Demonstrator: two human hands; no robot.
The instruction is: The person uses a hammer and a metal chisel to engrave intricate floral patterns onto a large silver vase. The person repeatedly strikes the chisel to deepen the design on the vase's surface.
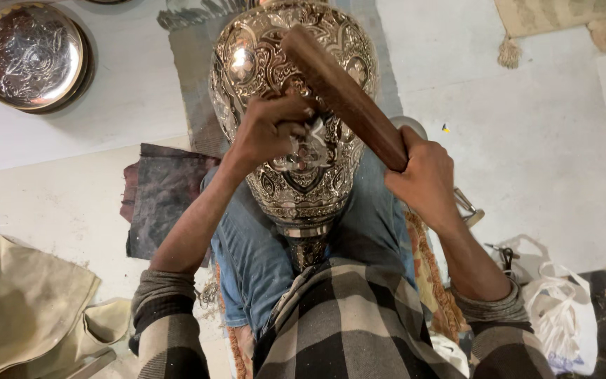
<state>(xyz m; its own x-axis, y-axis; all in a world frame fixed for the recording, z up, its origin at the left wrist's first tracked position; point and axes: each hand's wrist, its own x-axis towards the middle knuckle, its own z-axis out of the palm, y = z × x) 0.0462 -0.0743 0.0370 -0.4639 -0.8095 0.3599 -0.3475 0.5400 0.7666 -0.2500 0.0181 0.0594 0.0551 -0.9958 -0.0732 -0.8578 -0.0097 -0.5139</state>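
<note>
- A large engraved silver-and-brass vase [296, 126] lies across the seated person's denim lap, neck toward the body.
- The left hand [271, 130], fingers clenched, presses its belly.
- The right hand [422, 175] grasps a brown wooden mallet [341, 91], angled up-left over the vase.

Pale, scuffed floor [548, 133] all around, evenly lit. 2 stacked engraved metal plates [29, 56] top left, a dark rag [163, 196], beige cloth [22, 309] bottom left, white plastic bag [562, 316] right, tasselled rug [562, 17] corner.

Metal-craft workshop, engraved metal vase [292, 105], engraved plates [29, 56] on floor, wooden mallet [341, 91]
</note>
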